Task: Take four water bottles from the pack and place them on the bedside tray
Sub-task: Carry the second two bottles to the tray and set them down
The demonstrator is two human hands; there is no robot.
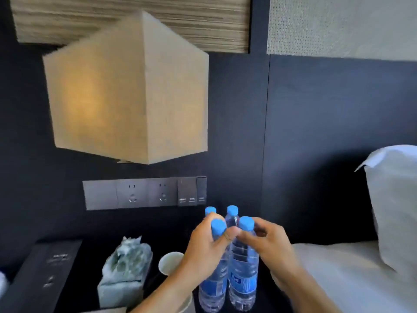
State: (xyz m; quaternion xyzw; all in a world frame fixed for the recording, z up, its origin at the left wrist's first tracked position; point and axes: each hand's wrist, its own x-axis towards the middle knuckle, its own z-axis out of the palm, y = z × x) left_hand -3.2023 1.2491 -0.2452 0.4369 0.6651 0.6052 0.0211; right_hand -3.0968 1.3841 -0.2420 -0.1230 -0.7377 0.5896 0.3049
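Observation:
Several clear water bottles point(242, 274) with blue caps and blue labels stand upright in a tight cluster at the bottom centre, over the dark bedside surface point(155, 236). My left hand point(205, 247) wraps the necks of the left-hand bottles, its thumb pressed between the caps. My right hand point(268, 242) grips the necks of the right-hand bottles from the right side. The bottles' bases lie at the frame's bottom edge, so I cannot tell what they rest on. No pack or tray is clearly in view.
A marbled tissue box point(126, 269) and a white paper cup point(169, 263) stand left of the bottles. A box-shaped lit lampshade point(126, 91) hangs above a socket panel point(144, 194). A black panel point(47, 267) lies far left. Bed and white pillow point(392, 206) are on the right.

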